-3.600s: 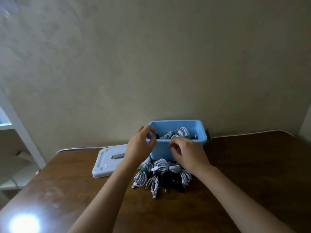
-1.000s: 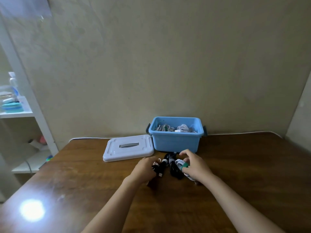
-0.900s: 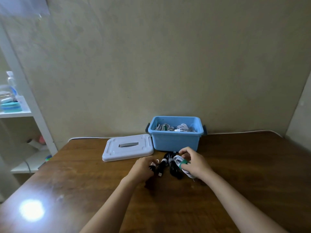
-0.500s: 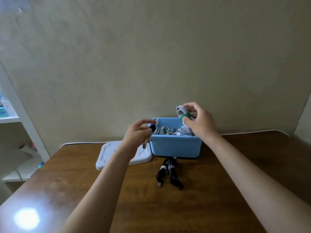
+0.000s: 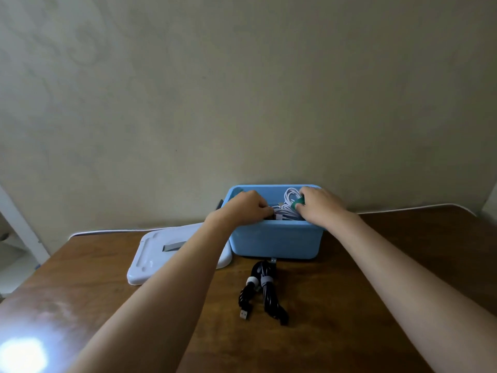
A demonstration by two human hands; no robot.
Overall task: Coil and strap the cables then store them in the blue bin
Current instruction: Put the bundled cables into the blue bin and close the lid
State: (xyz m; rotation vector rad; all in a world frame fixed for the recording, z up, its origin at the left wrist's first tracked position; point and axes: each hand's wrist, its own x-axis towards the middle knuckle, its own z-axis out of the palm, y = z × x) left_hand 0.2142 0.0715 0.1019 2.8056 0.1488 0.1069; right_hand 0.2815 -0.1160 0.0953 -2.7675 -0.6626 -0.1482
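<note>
The blue bin (image 5: 277,242) stands at the back of the wooden table and holds several coiled white cables. My right hand (image 5: 320,207) reaches into it and grips a white coiled cable with a green strap (image 5: 291,199). My left hand (image 5: 246,208) is inside the bin's left half with its fingers curled down among the cables; what it holds is hidden. Two black coiled cables with grey straps (image 5: 262,290) lie on the table just in front of the bin.
The bin's white lid (image 5: 150,258) lies flat to the left of the bin, partly under my left forearm. A white cord (image 5: 403,208) runs along the table's back edge by the wall. A white shelf post (image 5: 18,227) stands at the far left.
Both hands picked up cables from the pile in front of the bin, lifted them, and have now lowered into the bin. Only the two black coils stay on the table.
</note>
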